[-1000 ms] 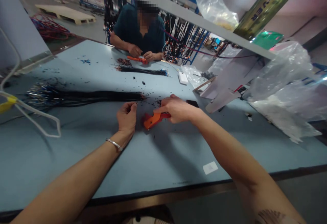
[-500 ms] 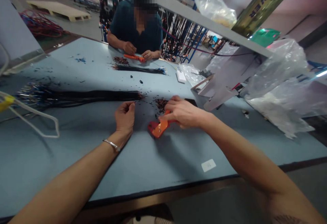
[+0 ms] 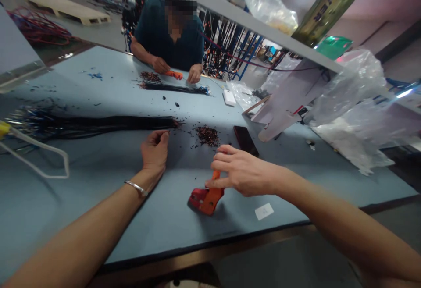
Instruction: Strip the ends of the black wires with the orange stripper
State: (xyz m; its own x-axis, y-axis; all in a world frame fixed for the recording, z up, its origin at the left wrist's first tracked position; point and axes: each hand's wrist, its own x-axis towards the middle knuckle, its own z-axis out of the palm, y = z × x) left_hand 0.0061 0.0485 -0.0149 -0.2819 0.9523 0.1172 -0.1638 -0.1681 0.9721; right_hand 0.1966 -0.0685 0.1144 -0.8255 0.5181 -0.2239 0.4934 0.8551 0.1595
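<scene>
My left hand [image 3: 155, 150] is closed in a pinch above the table, just below the cut end of a bundle of black wires [image 3: 115, 122]. A thin dark wire tip [image 3: 169, 132] shows at its fingertips, and a dark line like its length runs down beside my forearm. My right hand [image 3: 241, 169] is wrapped round the handles of an orange and red wire stripper [image 3: 205, 200]. The tool's head points toward the lower left, near the table's front edge. A heap of short stripped bits [image 3: 207, 135] lies between and beyond my hands.
A dark phone [image 3: 246, 140] lies beyond my right hand, and a white label [image 3: 264, 211] lies nearer the front edge. Across the table [image 3: 158, 231] a co-worker holds another orange tool [image 3: 173, 74] by a smaller wire bundle [image 3: 174, 88]. Plastic bags [image 3: 348, 99] crowd the right side.
My right hand has drawn the wire stripper back toward the front edge, uncovering the heap and the phone. My left hand keeps its pinch. The co-worker's hands have moved apart.
</scene>
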